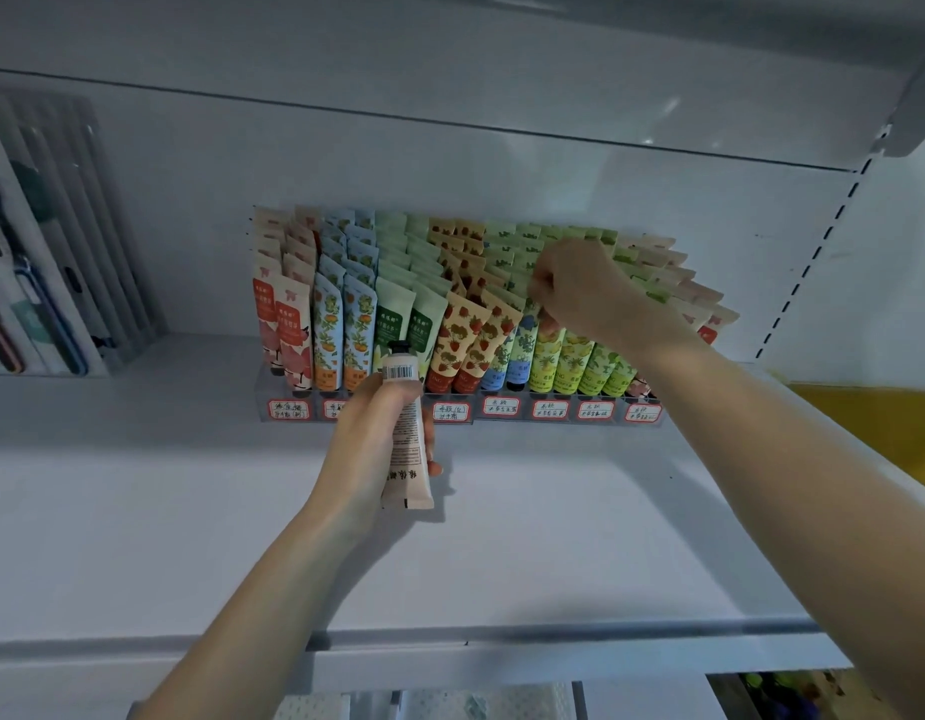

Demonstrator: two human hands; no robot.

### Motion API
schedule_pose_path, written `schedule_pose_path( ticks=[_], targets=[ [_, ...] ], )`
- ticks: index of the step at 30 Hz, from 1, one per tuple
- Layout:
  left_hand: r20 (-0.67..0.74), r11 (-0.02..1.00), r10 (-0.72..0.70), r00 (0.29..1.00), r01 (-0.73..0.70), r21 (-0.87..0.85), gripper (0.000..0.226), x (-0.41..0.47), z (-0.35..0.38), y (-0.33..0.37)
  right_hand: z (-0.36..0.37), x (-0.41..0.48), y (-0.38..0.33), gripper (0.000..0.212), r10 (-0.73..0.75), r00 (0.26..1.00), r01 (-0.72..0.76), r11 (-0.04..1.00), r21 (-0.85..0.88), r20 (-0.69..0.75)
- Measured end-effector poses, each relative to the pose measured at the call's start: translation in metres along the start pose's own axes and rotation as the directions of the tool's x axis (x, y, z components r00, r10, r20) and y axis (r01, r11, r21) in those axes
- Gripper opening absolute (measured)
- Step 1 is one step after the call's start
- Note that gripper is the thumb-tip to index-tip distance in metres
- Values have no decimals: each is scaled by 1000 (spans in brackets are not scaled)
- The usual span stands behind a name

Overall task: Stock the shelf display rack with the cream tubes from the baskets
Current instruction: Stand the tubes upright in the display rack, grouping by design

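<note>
A clear display rack (369, 410) with red-edged labels stands at the back of a white shelf (190, 511), its lanes packed with upright cream tubes in pink, blue, green, strawberry and yellow-green prints. My left hand (369, 439) grips a pale cream tube (407, 433), cap up, barcode toward me, just in front of the rack's middle. My right hand (579, 288) reaches into the right side of the rack, its fingers curled among the tops of the green and blue tubes (522, 340). Whether it pinches one of them is hidden.
Flat packaged goods (44, 252) stand in a clear holder at the shelf's left end. Another shelf (450, 70) hangs overhead with a slotted upright (813, 252) at the right. A yellow surface (876, 423) shows at the right. Patterned items (429, 704) lie below the shelf's front edge.
</note>
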State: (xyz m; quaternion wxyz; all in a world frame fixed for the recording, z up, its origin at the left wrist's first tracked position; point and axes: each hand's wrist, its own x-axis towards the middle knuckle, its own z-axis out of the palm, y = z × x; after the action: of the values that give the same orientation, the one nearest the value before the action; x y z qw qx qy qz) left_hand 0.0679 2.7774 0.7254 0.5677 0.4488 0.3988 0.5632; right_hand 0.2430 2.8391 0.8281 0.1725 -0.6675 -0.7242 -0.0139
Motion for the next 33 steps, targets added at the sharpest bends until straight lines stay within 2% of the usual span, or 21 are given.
schedule_pose_path(
  ticks=[9,15,19,25,28,33],
  targets=[
    [-3,1000,6,1000,-6,2,9,1,-1,-2,13,-13,5,25,-27,987,40,996,78,-162],
    [156,1000,-27,987,26,15,13,1,17,0,6,-8,7,24,-30,993,40,996,83,-115],
    [205,999,-42,978,47,-17,16,10,27,5,4,-5,8,22,-29,991,41,996,83,-134],
    [215,997,-78,974,71,38,15,23,39,-1,10,-6,10,25,-34,982,46,997,59,-186],
    [219,996,-90,972,88,18,9,24,42,0,10,-6,9,20,-43,977,57,996,63,-211],
    [219,998,-67,973,69,-3,11,27,42,0,12,-8,9,23,-86,964,95,995,23,-252]
  ],
)
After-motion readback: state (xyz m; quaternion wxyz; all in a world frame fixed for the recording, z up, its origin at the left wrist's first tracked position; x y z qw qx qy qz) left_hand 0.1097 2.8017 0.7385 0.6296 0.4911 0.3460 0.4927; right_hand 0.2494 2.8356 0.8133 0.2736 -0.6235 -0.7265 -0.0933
